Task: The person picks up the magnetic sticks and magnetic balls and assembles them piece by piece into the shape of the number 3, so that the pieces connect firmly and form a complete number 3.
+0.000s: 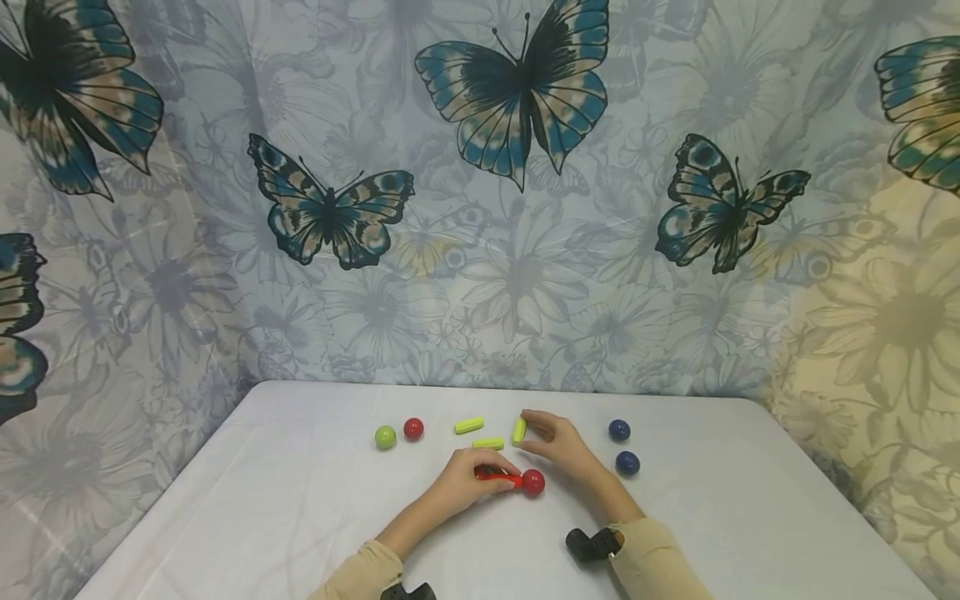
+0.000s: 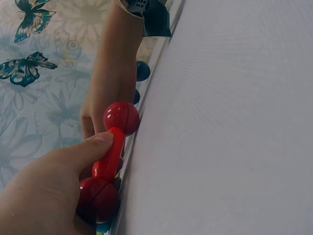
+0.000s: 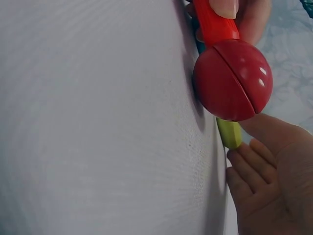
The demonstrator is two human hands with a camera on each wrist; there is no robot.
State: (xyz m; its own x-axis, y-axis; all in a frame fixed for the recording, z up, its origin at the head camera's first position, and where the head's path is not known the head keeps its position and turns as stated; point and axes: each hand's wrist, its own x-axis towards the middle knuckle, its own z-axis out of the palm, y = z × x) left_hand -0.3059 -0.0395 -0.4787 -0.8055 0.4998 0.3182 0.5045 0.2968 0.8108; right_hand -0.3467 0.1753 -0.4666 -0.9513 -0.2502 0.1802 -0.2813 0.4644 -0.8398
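My left hand [image 1: 461, 483] grips a red dumbbell-shaped piece [image 2: 110, 156], a short rod with a glossy red ball at each end. Its thumb lies along the rod. In the head view one red ball [image 1: 533, 482] sticks out to the right of the fingers, and the palm side hides the other end. My right hand [image 1: 561, 446] is farther back, its thumb and fingertips at a yellow-green stick [image 1: 519, 431], pinching it near the tabletop. The right wrist view shows the red ball [image 3: 233, 80] overlapping part of that stick [image 3: 229, 133].
Two more yellow-green sticks [image 1: 468, 426] lie left of my right hand. Farther left sit a green ball [image 1: 386, 437] and a red ball [image 1: 413, 429]. Two dark blue balls [image 1: 627, 463] rest beyond my right forearm. A patterned cloth backdrop [image 1: 517, 333] borders the white table [image 1: 262, 500].
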